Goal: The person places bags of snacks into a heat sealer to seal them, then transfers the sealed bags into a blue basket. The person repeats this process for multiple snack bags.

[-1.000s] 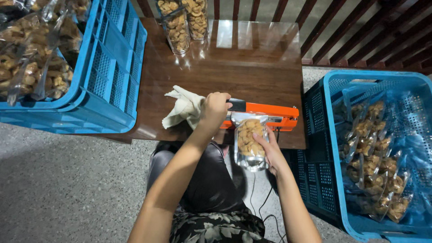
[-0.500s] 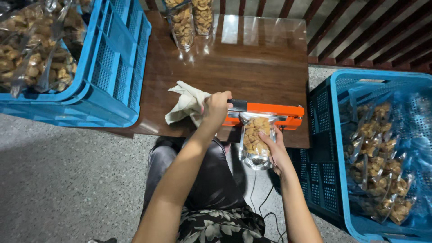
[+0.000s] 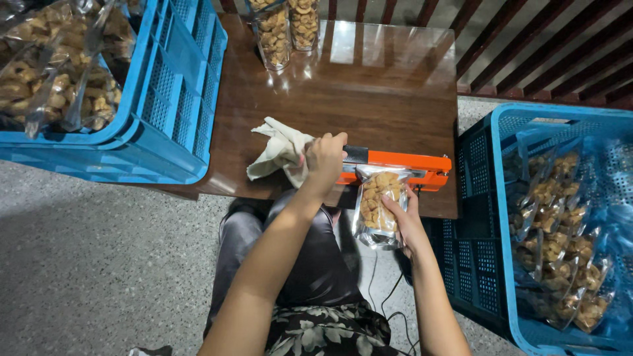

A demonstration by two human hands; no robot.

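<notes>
An orange heat sealer (image 3: 402, 165) lies along the near edge of a dark wooden table (image 3: 369, 92). My left hand (image 3: 324, 158) presses down on the sealer's black handle end. My right hand (image 3: 403, 221) holds a clear pouch of brown snack pieces (image 3: 377, 204) from below, its top edge tucked under the sealer's bar. A crumpled beige cloth (image 3: 280, 150) lies on the table, touching my left hand.
A blue crate (image 3: 165, 112) at left holds several unsealed snack bags. Another blue crate (image 3: 488, 231) at right holds several filled pouches. Two open filled pouches (image 3: 287, 26) stand at the table's far edge. A cord (image 3: 379, 290) hangs by my legs.
Both hands stay in place on the sealer and the pouch. The view has shifted slightly, and the pouch sits a little lower and further right in it.
</notes>
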